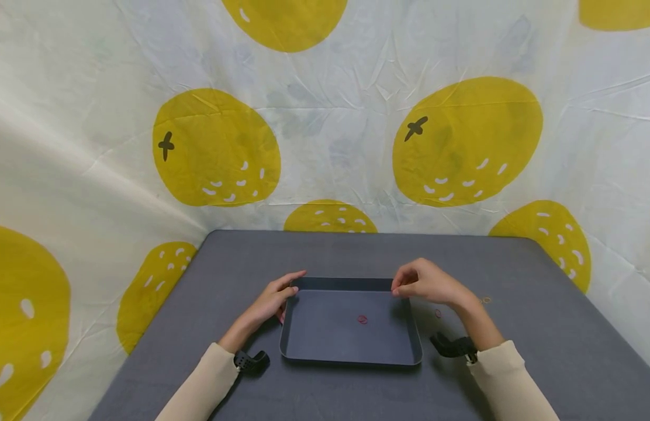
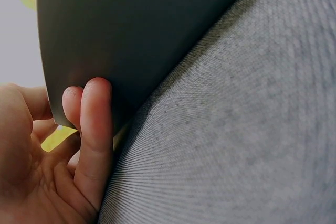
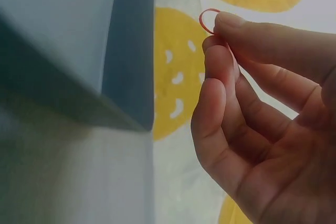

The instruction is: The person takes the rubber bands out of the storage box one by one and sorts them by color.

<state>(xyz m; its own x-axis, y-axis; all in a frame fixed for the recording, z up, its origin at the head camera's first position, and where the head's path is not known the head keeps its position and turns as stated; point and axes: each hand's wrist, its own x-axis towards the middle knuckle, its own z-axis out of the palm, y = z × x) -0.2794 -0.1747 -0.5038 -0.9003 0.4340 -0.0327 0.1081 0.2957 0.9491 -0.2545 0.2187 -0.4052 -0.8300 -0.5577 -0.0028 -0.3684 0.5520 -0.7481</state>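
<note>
A dark grey rectangular tray (image 1: pixel 351 342) rests on the table. At its back left corner my left hand (image 1: pixel 269 301) grips the wall; in the left wrist view, fingertips (image 2: pixel 97 103) press against the outer face of the tray wall (image 2: pixel 136 30). Over the back right corner is my right hand (image 1: pixel 422 282), raised above the rim. Between thumb and index finger it pinches a small red rubber band (image 3: pixel 201 20), whose loop stands out past the fingertips in the right wrist view. More red rubber band loops (image 1: pixel 362 319) lie on the tray floor, right of its middle.
Right of the tray, another red rubber band (image 1: pixel 438 314) lies on the grey table (image 1: pixel 351 392), with yellow bands (image 1: pixel 487 300) farther right, near my forearm. A white curtain (image 1: pixel 335 146) with yellow fruit prints hangs behind the table's back edge and along its sides.
</note>
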